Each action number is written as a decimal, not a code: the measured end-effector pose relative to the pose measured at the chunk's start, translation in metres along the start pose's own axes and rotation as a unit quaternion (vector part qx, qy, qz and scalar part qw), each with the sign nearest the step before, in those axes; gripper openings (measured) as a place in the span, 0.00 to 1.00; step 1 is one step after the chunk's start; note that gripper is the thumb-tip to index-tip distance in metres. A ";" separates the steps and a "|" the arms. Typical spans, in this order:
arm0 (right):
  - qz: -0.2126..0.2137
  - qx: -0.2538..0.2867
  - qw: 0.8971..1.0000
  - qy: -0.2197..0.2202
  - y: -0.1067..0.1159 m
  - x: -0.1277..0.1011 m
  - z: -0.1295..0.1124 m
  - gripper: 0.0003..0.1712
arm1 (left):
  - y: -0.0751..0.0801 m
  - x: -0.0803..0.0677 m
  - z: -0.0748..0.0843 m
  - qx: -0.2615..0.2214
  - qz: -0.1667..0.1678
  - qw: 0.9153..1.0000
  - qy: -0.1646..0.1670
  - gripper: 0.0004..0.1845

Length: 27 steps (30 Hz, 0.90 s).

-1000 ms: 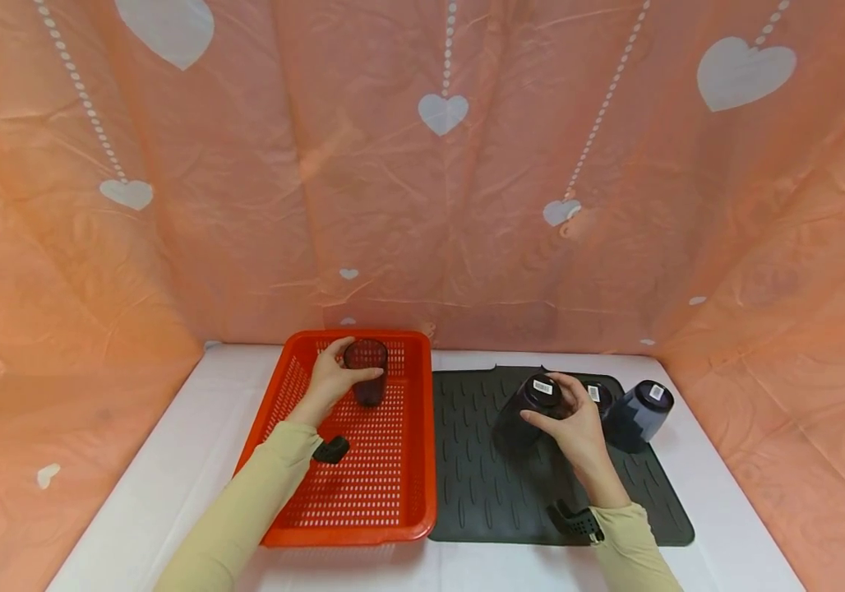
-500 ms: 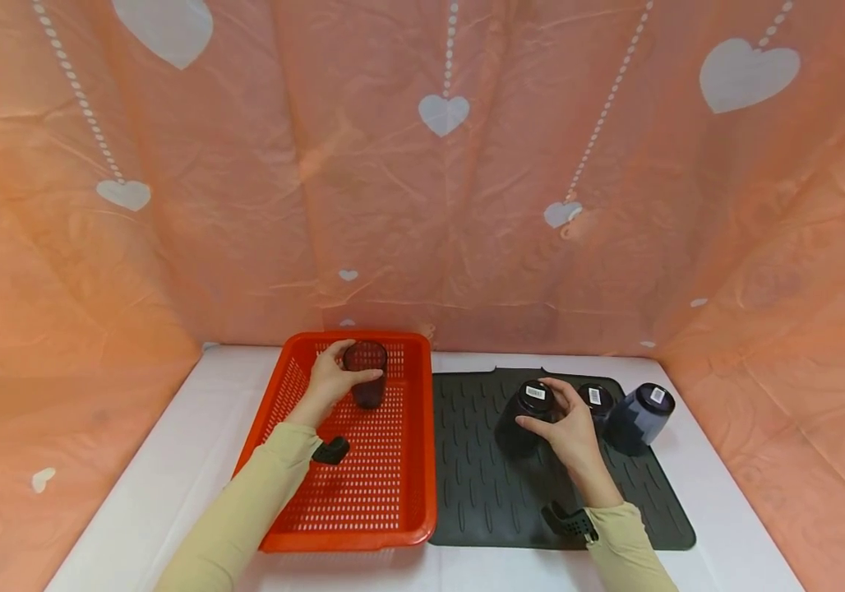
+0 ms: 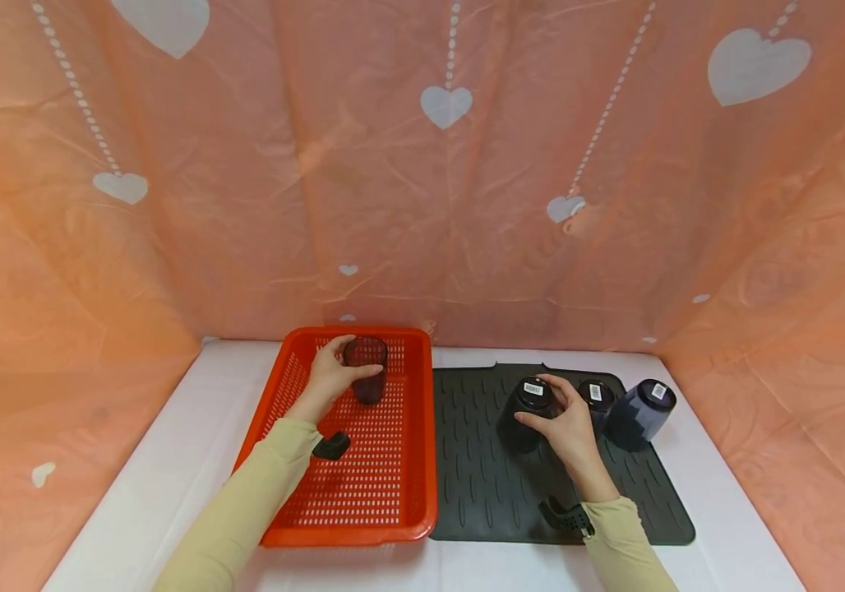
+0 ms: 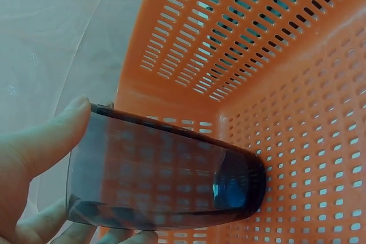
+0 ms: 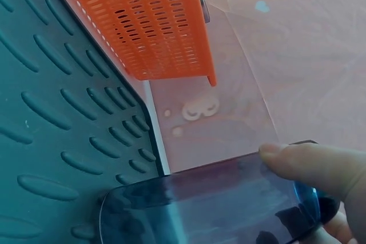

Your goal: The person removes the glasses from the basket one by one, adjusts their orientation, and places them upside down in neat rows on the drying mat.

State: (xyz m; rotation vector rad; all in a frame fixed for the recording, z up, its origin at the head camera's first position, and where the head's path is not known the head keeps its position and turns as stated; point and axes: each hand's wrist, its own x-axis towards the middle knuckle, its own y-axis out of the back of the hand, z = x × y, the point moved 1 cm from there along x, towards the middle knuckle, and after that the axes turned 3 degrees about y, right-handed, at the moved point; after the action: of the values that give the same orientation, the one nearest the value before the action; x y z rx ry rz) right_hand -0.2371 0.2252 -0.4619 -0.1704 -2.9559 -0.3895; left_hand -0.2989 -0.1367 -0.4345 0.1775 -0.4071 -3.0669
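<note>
Under your right hand [image 3: 569, 423], fingers clamped round an upturned cup [image 3: 528, 407] on the mat [image 3: 482, 477]: seat its rim flat before releasing. Your left hand [image 3: 330, 380] grips a glass [image 3: 367, 370] upright within the basket [image 3: 348, 501].

We see soft, even, warm light with only faint shadows and no glare. The head view bows outward at its edges. In both wrist views our nearest fingers blur slightly.

Staged tabletop booth, heart-print curtain [image 3: 422, 205] backdrop
</note>
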 end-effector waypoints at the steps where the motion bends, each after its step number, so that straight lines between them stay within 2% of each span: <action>1: -0.001 -0.002 1.000 -0.002 0.000 0.000 0.000 0.42 | 0.000 0.000 0.000 -0.001 -0.001 1.000 0.000 0.43; 8: -0.006 -0.003 1.000 -0.009 0.002 0.000 0.005 0.42 | -0.001 0.001 -0.001 0.000 -0.001 1.000 0.003 0.43; 21: -0.008 -0.010 1.000 0.006 -0.001 0.000 0.007 0.42 | -0.001 0.000 -0.002 0.007 -0.002 1.000 0.000 0.43; 27: -0.023 -0.013 1.000 0.015 -0.001 0.003 0.006 0.42 | 0.000 0.000 -0.002 0.014 -0.001 1.000 -0.009 0.43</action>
State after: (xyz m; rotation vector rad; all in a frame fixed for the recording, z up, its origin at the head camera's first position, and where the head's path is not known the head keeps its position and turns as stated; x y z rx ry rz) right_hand -0.2413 0.2267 -0.4674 -0.1000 -2.9304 -0.4325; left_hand -0.2986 -0.1370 -0.4362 0.1527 -0.4521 -3.0675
